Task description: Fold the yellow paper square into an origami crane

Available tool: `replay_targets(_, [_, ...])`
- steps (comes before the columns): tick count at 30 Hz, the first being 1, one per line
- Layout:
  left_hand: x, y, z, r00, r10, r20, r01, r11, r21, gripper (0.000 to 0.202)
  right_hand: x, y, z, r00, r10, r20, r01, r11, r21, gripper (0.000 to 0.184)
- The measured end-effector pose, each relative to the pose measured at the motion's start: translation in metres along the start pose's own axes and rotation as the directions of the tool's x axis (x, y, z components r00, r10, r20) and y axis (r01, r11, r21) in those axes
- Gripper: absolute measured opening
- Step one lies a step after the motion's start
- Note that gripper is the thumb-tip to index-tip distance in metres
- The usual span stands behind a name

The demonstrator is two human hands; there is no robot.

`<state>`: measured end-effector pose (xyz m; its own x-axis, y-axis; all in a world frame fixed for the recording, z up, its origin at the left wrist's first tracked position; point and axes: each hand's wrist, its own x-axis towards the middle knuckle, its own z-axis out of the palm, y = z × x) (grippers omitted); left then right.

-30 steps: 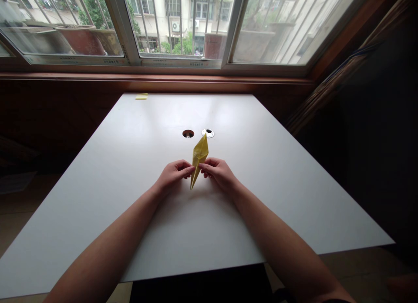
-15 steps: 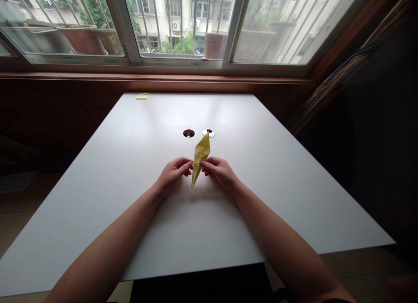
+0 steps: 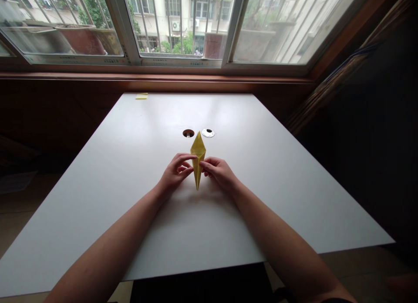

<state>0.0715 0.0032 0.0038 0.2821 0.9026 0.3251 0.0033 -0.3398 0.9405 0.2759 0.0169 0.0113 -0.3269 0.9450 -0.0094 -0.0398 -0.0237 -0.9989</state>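
Observation:
A yellow piece of folded origami paper (image 3: pixel 197 146), a long narrow diamond with pointed ends, is held up just above the white table (image 3: pixel 277 198). My right hand (image 3: pixel 217 167) pinches its right edge near the middle, thumb on the front face. On the other side, my left hand (image 3: pixel 178 167) has its fingers apart. Its index fingertip touches the front of the paper around the middle, while the thumb tip is at the paper's left edge. A crease runs down the lower half of the diamond. The paper's back is hidden.
Beyond the paper, a round cable hole (image 3: pixel 188 133) opens in the tabletop, with a metal ring cover (image 3: pixel 208 132) beside it. Some yellow paper strips (image 3: pixel 141 96) lie at the far left corner. A barred window (image 3: pixel 183 24) is behind the table.
The origami paper has turned from leaning right to nearly upright, its top tip shifting left. My left index finger has lifted and reached onto its front, away from the thumb.

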Motion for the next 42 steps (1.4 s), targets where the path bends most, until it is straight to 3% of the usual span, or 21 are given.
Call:
replay_targets(4, [0.0001, 0.0026, -0.0003, 0.999, 0.027, 0.043, -0.029, 0.998, 0.052, 0.024, 0.0003, -0.0002, 0.0005, 1.000, 0.015, -0.023, -0.015, 0.999, 0.028, 0.038])
replay_targets(14, [0.0003, -0.0004, -0.0015, 0.993, 0.077, 0.089, -0.085, 0.992, 0.089, 0.020, 0.0007, 0.0014, -0.0001, 0.999, 0.029, -0.040, -0.025, 0.995, 0.102, 0.036])
replay_targets(28, [0.0001, 0.0038, 0.0006, 0.993, 0.020, 0.114, -0.022, 1.000, 0.013, 0.022, -0.0003, 0.0020, 0.0001, 1.000, 0.006, -0.002, -0.005, 0.996, 0.084, 0.035])
replay_targets(35, [0.0009, 0.0022, -0.0004, 0.999, -0.006, 0.047, 0.009, 0.998, -0.060, 0.020, 0.0008, 0.0020, 0.0019, 1.000, 0.014, -0.019, -0.011, 0.991, 0.136, 0.040])
replay_targets(42, [0.0022, -0.0021, -0.0012, 0.993, -0.102, -0.058, 0.092, 0.982, -0.167, 0.024, -0.0023, -0.0037, -0.0001, 0.997, 0.037, 0.070, -0.048, 0.986, 0.163, 0.053])
